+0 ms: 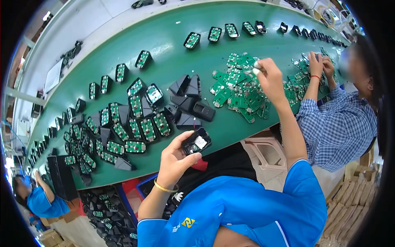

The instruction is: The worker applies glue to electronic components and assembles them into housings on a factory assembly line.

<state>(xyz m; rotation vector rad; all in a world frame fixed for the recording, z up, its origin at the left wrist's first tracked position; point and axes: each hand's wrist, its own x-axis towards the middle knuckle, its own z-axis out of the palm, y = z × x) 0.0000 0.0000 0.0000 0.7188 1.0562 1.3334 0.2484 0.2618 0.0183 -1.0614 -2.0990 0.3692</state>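
Note:
My left hand (173,161) is closed around a black plastic housing (204,136), held over the table's near edge. Its open side faces up, and a white part and some wiring show inside. Farther out, my right hand (269,78) reaches to the top of a heap of green circuit boards (238,88). Thumb and forefinger, both with white covers on their tips, are pinched at the heap's right edge. Whether a board is between them cannot be made out. Black housings without boards (191,103) lie loosely between the two hands.
Many housings with boards fitted (135,127) crowd the left of the green table (164,51); more stand in a curved row behind. At right a co-worker in a checked shirt (329,123) handles boards. A bin of housings (107,218) stands below; another person (43,199) sits far left.

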